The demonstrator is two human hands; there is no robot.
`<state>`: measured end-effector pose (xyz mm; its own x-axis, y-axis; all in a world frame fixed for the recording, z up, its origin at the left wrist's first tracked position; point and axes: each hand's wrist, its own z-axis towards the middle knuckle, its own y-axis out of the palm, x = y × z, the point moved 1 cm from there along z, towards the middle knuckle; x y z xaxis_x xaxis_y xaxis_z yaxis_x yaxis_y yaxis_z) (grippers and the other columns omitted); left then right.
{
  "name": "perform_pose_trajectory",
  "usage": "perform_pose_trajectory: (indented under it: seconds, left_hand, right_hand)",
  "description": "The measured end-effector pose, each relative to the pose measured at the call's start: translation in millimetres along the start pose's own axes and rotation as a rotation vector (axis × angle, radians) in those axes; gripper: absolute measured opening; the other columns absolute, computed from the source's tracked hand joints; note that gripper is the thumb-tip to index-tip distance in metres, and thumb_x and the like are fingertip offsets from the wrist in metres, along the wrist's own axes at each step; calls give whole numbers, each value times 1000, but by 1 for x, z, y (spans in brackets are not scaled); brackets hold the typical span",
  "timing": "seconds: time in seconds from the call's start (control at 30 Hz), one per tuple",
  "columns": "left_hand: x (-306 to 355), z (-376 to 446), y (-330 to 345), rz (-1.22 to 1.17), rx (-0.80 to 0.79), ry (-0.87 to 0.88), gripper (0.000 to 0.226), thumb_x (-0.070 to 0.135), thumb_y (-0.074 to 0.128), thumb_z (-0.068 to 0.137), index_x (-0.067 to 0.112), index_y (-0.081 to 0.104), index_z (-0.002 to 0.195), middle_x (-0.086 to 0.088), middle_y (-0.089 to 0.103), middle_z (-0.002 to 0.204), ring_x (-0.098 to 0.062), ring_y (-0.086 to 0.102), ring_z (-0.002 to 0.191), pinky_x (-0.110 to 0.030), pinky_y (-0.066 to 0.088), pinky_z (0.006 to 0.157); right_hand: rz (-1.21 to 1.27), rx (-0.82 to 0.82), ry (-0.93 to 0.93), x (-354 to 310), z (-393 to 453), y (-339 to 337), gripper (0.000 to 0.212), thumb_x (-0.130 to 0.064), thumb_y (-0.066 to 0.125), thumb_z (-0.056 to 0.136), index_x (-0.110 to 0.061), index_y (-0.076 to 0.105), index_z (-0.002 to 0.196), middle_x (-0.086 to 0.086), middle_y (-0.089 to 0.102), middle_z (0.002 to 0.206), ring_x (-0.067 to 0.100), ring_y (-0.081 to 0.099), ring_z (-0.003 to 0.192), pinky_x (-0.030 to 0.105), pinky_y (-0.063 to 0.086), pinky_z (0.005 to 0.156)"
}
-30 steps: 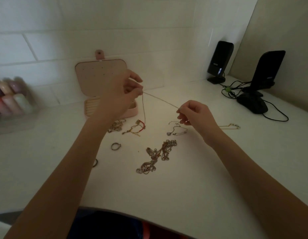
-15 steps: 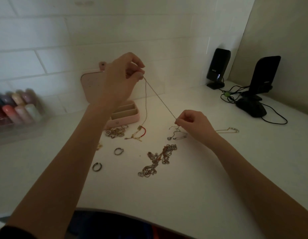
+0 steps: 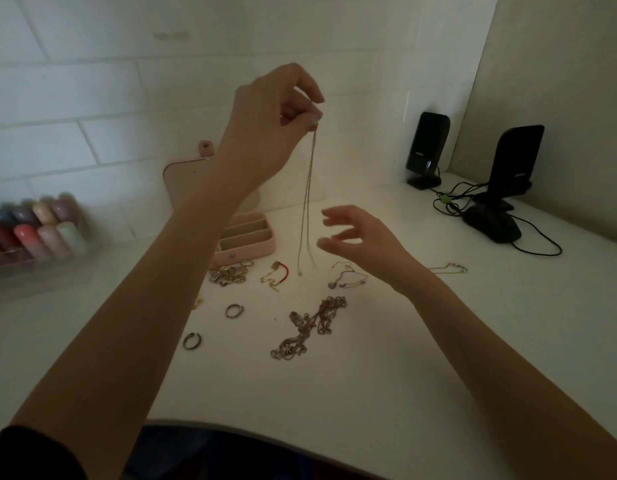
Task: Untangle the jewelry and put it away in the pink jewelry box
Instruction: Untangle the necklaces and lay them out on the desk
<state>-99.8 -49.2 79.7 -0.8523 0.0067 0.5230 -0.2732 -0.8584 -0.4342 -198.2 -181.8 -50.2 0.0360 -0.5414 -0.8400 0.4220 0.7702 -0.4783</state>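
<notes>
Nearest, well below the pinch, a tangled chain cluster [image 3: 309, 329] and two rings [image 3: 234, 310] lie on the white counter [image 3: 386, 375]. The right hand [image 3: 360, 242], fingers spread and holding nothing, hovers just beside the dangling ends of the thin necklace [image 3: 309, 202]. The raised left hand [image 3: 270, 116] pinches that necklace at its top, both strands hanging straight down. Behind the strands sits the open pink jewelry box [image 3: 246, 237]

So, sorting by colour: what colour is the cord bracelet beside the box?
Red cord bracelet, gold-toned chain attached; head view.
</notes>
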Motion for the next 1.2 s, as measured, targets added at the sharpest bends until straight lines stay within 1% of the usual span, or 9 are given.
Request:
perform_pose_trajectory:
  seconds: [0.1, 0.23, 0.37, 0.53, 0.67, 0.77, 0.87, 1.03, 1.2]
  left_hand:
    - [15, 5, 5, 7, -31, 53, 14, 6, 61, 82, 8, 62, 96, -3, 71, 82, -7, 69, 75, -25, 57, 76]
    - [22, 5, 14, -16, -83, 70, 15, 3, 60, 79, 6, 62, 94, -3, 71, 80, -10, 69, 74, -29, 57, 76]
    - [11, 5, 13, -22, -81, 21, 15, 2, 61, 78, 8, 63, 93, -3, 71, 80, -11, 69, 73, -31, 57, 77]
    - [-8, 2, 27, 35, -158, -56, 21, 0, 64, 78, 11, 64, 95, -3, 69, 82, -11, 66, 73, -28, 54, 77]
    - [-20, -6, 52, 63, -291, -82, 21, 1, 68, 78, 17, 66, 93, -4, 70, 85, 7, 61, 69, -7, 47, 70]
    - [-22, -11, 67, 52, -386, -87, 22, 2, 70, 78, 20, 66, 91, -4, 70, 88, 5, 62, 71, -2, 43, 68]
    - [-13, -13, 75, -64, -385, -113, 21, 5, 74, 75, 19, 67, 89, -1, 70, 87, 3, 65, 68, -7, 46, 67]
    - [21, -13, 84, -379, -398, -161, 21, 7, 77, 72, 11, 66, 89, -9, 72, 80, -18, 71, 74, -25, 56, 72]
    - [43, -14, 96, -403, -466, -105, 24, 7, 78, 71, 11, 65, 91, -5, 73, 76, -14, 69, 69, -21, 52, 64]
  right_hand:
    - [134, -53, -43, -22, 5, 3, 47, -38, 67, 83, -31, 52, 127, -16, 60, 121, 1, 61, 93, 12, 48, 70]
    - [283, -23, -71, -25, 1, 6, 9, -23, 57, 93, -22, 66, 92, -4, 71, 106, -3, 58, 78, 7, 41, 64]
    - [388, -33, -19, -7, -14, -12, 23, -21, 45, 98, -18, 63, 83, -4, 71, 84, 6, 61, 76, 23, 42, 71]
    - [526, 60, 72, 7, -41, -57, 27, -19, 39, 100, -11, 63, 90, 0, 63, 77, 8, 61, 74, 27, 48, 79]
    - [367, 139, 114, 9, -58, -84, 24, -23, 44, 99, -14, 66, 93, -3, 66, 83, 9, 61, 81, 27, 46, 79]
    - [185, 193, 138, 5, -70, -98, 22, -27, 49, 96, -22, 70, 91, -9, 69, 87, 6, 61, 85, 26, 45, 80]
    - [-35, 132, 177, 5, -79, -108, 16, -33, 56, 91, -31, 72, 88, -17, 69, 93, 3, 62, 90, 23, 45, 81]
    - [-281, 37, 174, -5, -82, -109, 17, -40, 63, 84, -33, 70, 98, -19, 66, 98, 11, 62, 93, 27, 50, 81]
    - [-96, 202, 49, -31, -73, -111, 22, -43, 64, 82, -32, 61, 102, -15, 67, 94, -1, 64, 82, 12, 49, 65]
